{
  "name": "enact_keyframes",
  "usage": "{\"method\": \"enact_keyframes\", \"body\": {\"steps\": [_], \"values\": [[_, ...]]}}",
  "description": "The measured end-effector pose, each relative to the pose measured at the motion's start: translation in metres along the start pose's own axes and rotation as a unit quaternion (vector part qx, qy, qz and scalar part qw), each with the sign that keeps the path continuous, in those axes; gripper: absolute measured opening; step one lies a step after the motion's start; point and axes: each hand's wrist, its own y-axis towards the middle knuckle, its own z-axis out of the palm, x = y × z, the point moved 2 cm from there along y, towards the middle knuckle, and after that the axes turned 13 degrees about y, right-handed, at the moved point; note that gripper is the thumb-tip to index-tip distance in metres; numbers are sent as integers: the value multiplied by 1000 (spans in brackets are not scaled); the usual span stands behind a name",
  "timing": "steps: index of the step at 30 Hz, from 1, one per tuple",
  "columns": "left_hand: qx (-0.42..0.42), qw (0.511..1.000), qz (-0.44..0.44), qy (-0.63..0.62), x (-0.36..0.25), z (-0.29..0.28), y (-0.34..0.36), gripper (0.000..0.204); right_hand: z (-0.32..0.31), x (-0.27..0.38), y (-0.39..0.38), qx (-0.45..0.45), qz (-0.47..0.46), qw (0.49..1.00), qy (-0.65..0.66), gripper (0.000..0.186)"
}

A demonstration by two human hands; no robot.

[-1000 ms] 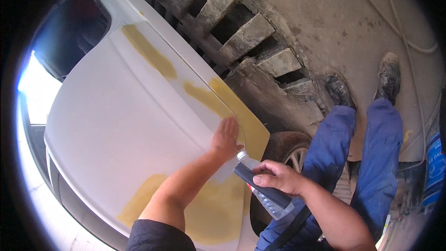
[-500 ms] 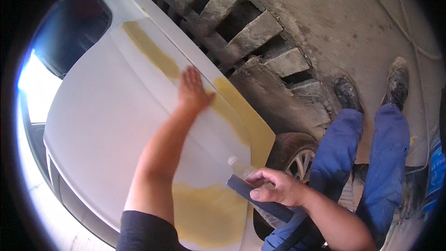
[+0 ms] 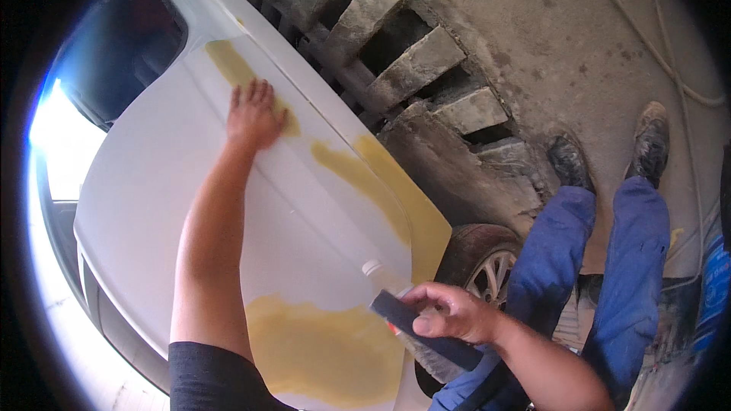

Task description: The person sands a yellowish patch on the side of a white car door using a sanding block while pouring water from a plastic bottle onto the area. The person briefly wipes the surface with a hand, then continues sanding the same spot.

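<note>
A white car body panel (image 3: 167,190) with patches of yellow filler lies in front of me. My left hand (image 3: 256,117) rests flat on it, fingers a little apart, over the lower part of a yellow filler strip (image 3: 227,62). At the lower right, my right hand (image 3: 466,315) grips a long dark sanding block (image 3: 397,315) together with a clear plastic bottle (image 3: 390,280) with a whitish cap. The block hides part of the bottle. Nearest these is a large yellow filler patch (image 3: 327,350); another curved filler patch (image 3: 358,183) is farther up the panel.
A car wheel (image 3: 487,259) is beside my right hand, close to my legs in blue trousers (image 3: 552,236). Concrete slats with dark gaps (image 3: 415,65) run along the car. A hose (image 3: 655,46) lies on the concrete floor; a blue package (image 3: 713,281) stands at far right.
My left hand has slid up and left across the panel, from beside the lower end of the filler strip onto it. My right hand keeps its grip, nearly in place.
</note>
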Motion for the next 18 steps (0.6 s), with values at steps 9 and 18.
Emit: {"method": "enact_keyframes", "body": {"steps": [9, 18], "values": [[104, 993, 55, 29, -92, -10, -29, 90, 8, -2, 1, -13, -7, 997, -78, 71], [80, 965, 238, -71, -276, -30, -180, 95, -17, -1, -30, -95, 55, 990, -91, 59]]}}
